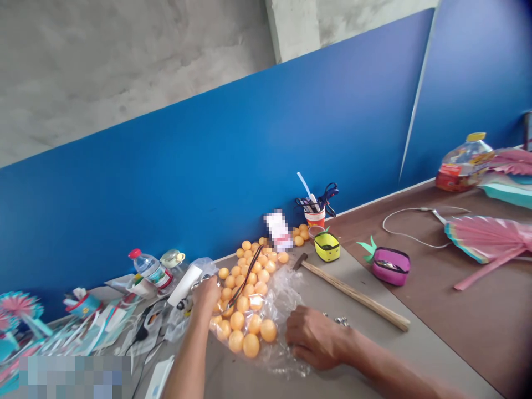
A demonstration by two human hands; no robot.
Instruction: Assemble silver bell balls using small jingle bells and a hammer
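A clear plastic bag (286,288) lies on the table with several orange balls (251,344) in and around it. At its left edge my left hand (206,295) is closed on the plastic, its fingertips partly hidden. My right hand (311,338) is curled into a loose fist on the bag's right edge, knuckles up. A thin dark strap (245,280) lies across the balls. Small shiny metal pieces (341,320) show beside the right wrist. Just beyond the right hand rests a hammer (353,293) with a wooden handle.
Behind the bag stand a cup of tools (315,216) and a yellow pouch (327,247). A purple pouch (390,266), a pink fan (486,238) and a large bottle (465,163) are on the right. A red-capped bottle (152,270) and paper clutter lie left. A blue partition (208,183) closes the back.
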